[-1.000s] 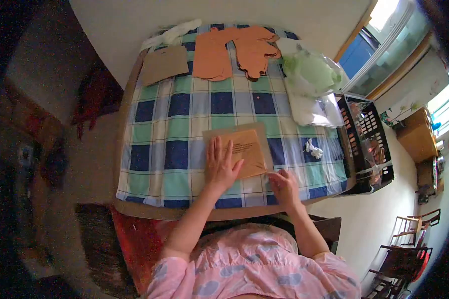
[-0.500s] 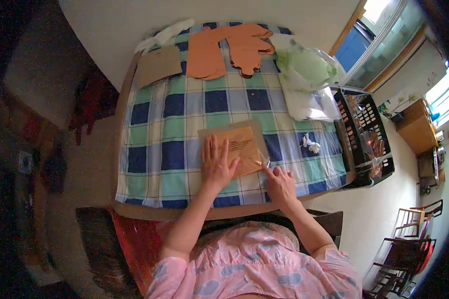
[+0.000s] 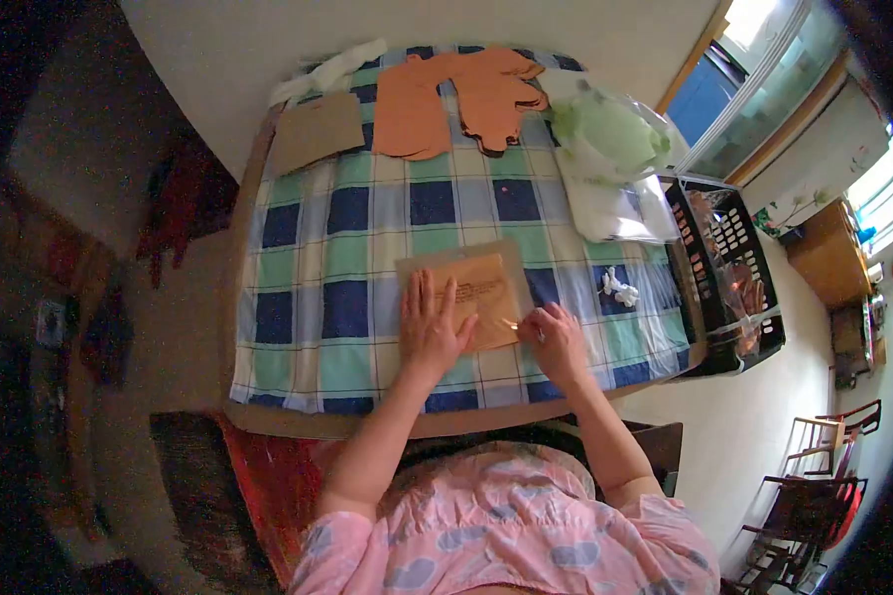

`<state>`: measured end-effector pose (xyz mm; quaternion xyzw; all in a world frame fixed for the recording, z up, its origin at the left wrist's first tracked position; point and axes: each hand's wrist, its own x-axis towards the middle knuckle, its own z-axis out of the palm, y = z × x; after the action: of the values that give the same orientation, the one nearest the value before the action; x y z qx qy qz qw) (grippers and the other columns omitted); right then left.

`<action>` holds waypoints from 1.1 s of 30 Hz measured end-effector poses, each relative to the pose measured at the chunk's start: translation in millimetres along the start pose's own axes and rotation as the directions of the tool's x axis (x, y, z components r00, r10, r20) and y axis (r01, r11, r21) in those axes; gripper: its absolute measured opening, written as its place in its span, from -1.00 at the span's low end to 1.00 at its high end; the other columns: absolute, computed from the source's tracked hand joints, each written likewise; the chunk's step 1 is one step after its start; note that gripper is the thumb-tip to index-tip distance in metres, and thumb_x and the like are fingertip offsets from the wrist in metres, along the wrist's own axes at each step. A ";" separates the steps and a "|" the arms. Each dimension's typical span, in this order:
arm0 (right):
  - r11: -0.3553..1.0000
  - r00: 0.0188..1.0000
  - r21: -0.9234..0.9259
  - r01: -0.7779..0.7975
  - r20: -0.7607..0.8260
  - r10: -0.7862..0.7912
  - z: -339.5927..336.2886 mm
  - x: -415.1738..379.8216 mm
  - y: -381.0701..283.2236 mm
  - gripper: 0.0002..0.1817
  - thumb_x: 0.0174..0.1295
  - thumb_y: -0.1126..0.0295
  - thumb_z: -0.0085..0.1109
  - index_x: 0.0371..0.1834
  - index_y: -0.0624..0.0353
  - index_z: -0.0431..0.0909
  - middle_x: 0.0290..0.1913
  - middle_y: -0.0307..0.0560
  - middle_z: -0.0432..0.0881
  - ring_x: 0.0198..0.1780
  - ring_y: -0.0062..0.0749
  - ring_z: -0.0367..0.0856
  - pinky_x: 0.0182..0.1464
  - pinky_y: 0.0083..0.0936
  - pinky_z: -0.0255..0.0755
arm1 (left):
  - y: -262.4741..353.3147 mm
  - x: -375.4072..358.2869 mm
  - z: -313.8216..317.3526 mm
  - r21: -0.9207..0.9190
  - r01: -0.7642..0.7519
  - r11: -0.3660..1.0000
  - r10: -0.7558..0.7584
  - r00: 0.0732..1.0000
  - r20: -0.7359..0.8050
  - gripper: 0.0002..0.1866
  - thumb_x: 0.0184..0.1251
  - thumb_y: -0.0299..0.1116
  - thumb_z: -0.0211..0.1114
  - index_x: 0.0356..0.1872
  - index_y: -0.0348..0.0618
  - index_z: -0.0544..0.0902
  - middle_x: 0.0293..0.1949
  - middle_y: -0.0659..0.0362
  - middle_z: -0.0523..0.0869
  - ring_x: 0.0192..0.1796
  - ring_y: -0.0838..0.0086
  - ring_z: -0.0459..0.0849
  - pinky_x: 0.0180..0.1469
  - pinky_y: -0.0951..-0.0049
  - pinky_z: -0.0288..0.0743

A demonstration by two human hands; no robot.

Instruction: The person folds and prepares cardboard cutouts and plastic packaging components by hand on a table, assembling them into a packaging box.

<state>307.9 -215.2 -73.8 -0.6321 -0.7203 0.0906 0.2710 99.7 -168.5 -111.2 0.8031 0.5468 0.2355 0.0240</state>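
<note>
A clear plastic bag (image 3: 478,288) with a flat orange piece inside and small dark print on it lies on the checked cloth. My left hand (image 3: 433,327) rests flat on the bag's left part, fingers spread and pointing away from me. At the bag's lower right edge, my right hand (image 3: 556,342) has its fingers curled together on the plastic. Those fingers partly cover the edge they hold. Right of this hand sits a small crumpled white bunch (image 3: 619,287).
Along the far side lie orange cut-out pieces (image 3: 412,109), a grey-brown flat sheet (image 3: 318,131) and a green-tinted plastic bag (image 3: 610,129) over white plastic (image 3: 620,210). A black basket (image 3: 729,233) with wrapped items stands against the right edge of the table (image 3: 313,421).
My right hand's fingers have curled in from a stretched-out pose at the bag's right edge, and the clear flap there no longer sticks up. My left hand stays flat on the bag.
</note>
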 end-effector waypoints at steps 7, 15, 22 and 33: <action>0.958 0.987 0.237 -0.162 0.056 0.153 2.1 -5.6 17.4 -0.85 0.08 0.36 0.25 -0.31 0.11 0.53 -0.32 0.00 0.52 -0.27 0.00 0.50 -0.25 -0.19 0.39 | 0.3 -3.2 2.4 -0.010 0.004 1.000 -0.004 1.000 -0.025 -0.31 0.27 0.04 0.15 0.33 -0.16 0.30 0.37 -0.24 0.16 0.43 -0.10 0.09 0.41 -0.02 -0.04; 0.996 0.997 0.063 -0.055 0.054 0.051 -6.4 0.0 -2.1 -0.65 0.08 0.49 0.16 -0.01 0.01 0.58 -0.39 -0.01 0.49 -0.23 -0.06 0.54 -0.23 -0.27 0.42 | 0.0 -1.9 3.2 -0.010 -0.007 1.000 0.007 1.000 -0.014 -0.31 0.27 0.04 0.16 0.33 -0.15 0.30 0.38 -0.24 0.13 0.43 -0.11 0.08 0.41 -0.04 -0.05; 0.969 0.988 0.229 -0.092 -0.098 0.117 1.6 3.6 5.5 -0.71 0.11 0.43 0.20 -0.07 0.11 0.54 -0.29 0.02 0.58 -0.28 -0.12 0.55 -0.26 -0.29 0.43 | -3.9 -1.9 1.0 -0.316 0.061 0.947 -0.094 0.992 -0.088 -0.45 0.38 -0.10 0.07 0.32 -0.14 0.31 0.38 -0.19 0.16 0.43 -0.04 0.10 0.40 0.05 0.00; 0.970 0.974 0.098 -0.224 -0.011 0.226 3.3 -13.5 36.6 -0.81 0.17 0.36 0.23 -0.40 0.29 0.54 -0.53 -0.02 0.58 -0.46 -0.27 0.54 -0.35 -0.41 0.40 | -41.1 -48.1 -24.0 -0.705 0.343 0.620 -0.427 0.902 0.062 -0.66 0.37 -0.49 0.03 0.15 -0.25 0.42 0.13 -0.05 0.51 0.18 0.16 0.47 0.19 0.27 0.35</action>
<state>338.5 -220.7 -97.6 -0.6968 -0.6358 0.1485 0.2970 40.3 -200.1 -119.0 0.5820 0.5754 0.4586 0.3462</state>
